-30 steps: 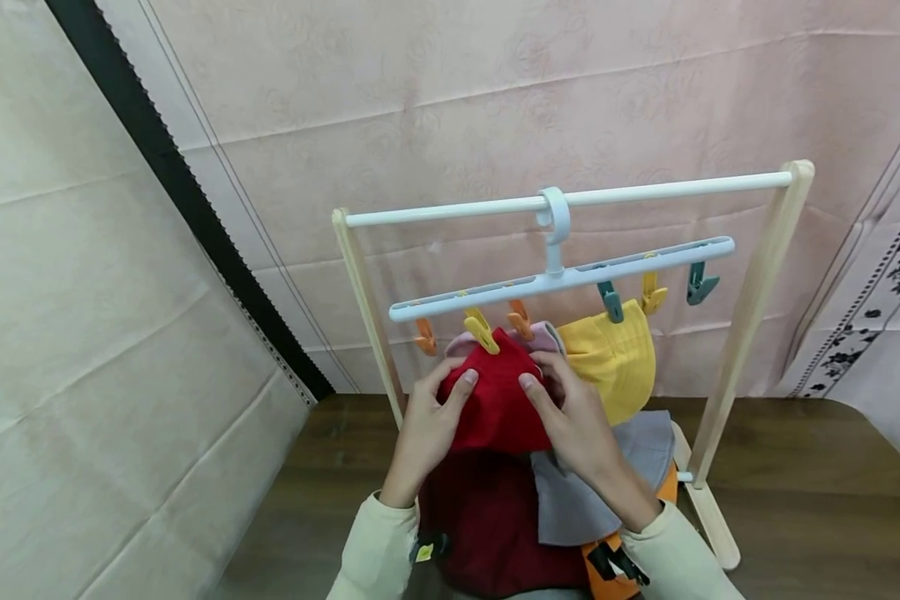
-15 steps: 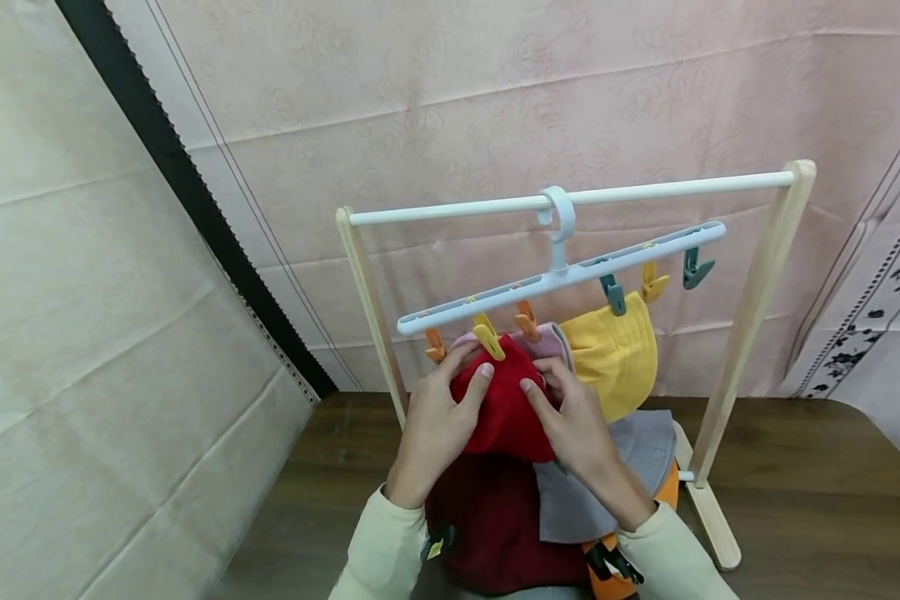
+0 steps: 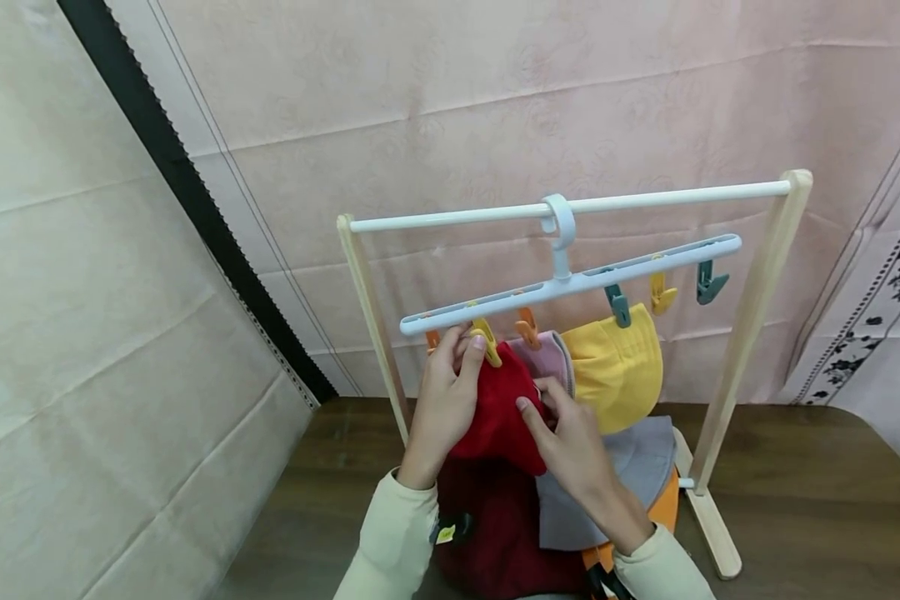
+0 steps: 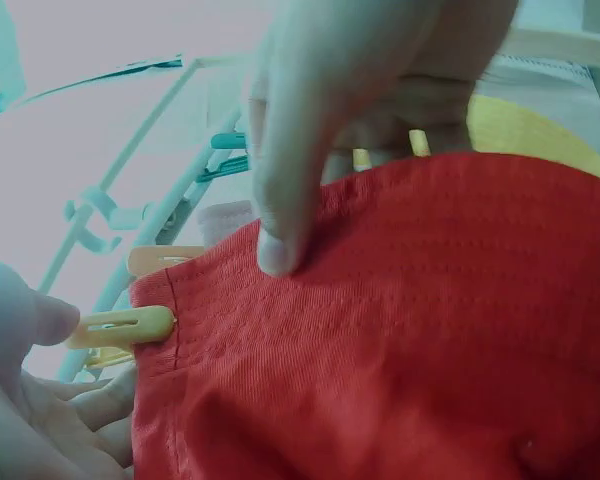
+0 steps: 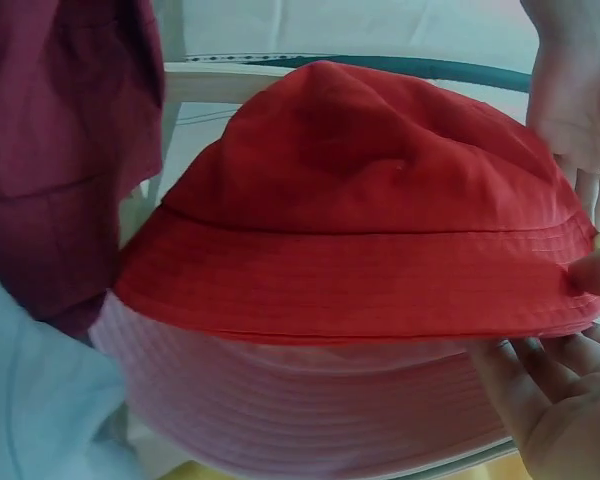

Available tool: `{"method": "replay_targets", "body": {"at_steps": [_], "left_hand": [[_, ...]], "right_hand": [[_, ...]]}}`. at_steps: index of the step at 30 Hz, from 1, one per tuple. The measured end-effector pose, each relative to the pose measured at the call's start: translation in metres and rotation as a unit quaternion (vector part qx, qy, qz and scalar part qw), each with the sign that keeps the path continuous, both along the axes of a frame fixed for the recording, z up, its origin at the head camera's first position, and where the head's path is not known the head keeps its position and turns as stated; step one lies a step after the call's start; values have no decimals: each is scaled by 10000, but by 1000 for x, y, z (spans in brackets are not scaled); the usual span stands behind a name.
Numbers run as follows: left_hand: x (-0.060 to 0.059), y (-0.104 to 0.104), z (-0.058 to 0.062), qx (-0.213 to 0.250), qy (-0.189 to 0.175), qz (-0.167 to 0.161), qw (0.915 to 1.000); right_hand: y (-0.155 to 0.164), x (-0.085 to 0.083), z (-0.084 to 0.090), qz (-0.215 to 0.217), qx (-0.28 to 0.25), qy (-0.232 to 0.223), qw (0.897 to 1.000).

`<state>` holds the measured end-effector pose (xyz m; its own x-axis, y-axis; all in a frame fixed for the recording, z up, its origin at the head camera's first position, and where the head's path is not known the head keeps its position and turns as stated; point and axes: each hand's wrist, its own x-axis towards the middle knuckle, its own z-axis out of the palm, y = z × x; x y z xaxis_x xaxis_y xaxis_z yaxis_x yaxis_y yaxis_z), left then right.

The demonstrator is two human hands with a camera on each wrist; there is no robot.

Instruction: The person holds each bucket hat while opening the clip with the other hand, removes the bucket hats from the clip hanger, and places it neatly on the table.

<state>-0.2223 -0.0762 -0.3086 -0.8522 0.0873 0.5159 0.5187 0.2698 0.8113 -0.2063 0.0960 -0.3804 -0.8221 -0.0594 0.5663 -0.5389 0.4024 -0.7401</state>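
A red bucket hat [image 3: 504, 417] hangs by its brim from a yellow clip [image 3: 486, 340] on a light blue hanger [image 3: 570, 283]. My left hand [image 3: 448, 404] is up at this clip, its thumb [image 4: 50, 318] pressing the clip's end. Lower on the right side of the hat, my right hand [image 3: 576, 446] pinches the brim between thumb and fingers. A pink bucket hat [image 5: 310, 400] lies close behind the red one. An orange clip [image 3: 527, 327] stands over the pink hat. To its right hangs a yellow bucket hat [image 3: 615, 367].
The hanger hooks over the white bar [image 3: 660, 200] of a wooden rack [image 3: 750, 333], its left end tilted down. Green clips [image 3: 708, 283] and another yellow clip [image 3: 662, 293] hang at its right. Below are maroon cloth [image 3: 487, 533], grey cloth [image 3: 570, 517] and orange cloth [image 3: 666, 504].
My left hand has moved from the red hat's brim up to the yellow clip. My right hand keeps its pinch on the brim. The hanger has tilted down at its left end.
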Motion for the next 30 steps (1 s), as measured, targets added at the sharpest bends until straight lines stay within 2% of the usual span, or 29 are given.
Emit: {"method": "replay_targets", "body": {"at_steps": [6, 8, 13, 18, 24, 30], "left_hand": [[-3, -1, -1, 237, -200, -44, 9995], [-5, -1, -1, 294, -185, -118, 9993], [-8, -1, 1, 478, -222, -312, 9981], [-10, 0, 0, 771, -457, -455, 9949], [-14, 3, -4, 1100, -723, -579, 9896], [-13, 8, -5, 1405, -792, -468, 9858]], "right_hand": [[0, 4, -15, 95, -50, -387, 9992], [0, 3, -20, 44, -60, -392, 9992], [-1, 2, -31, -64, -157, 70, 9998], [-2, 2, -41, -185, -208, 509, 9983], [-1, 5, -48, -382, -188, 477, 9980], [1, 8, -51, -530, -268, 361, 9976]]}}
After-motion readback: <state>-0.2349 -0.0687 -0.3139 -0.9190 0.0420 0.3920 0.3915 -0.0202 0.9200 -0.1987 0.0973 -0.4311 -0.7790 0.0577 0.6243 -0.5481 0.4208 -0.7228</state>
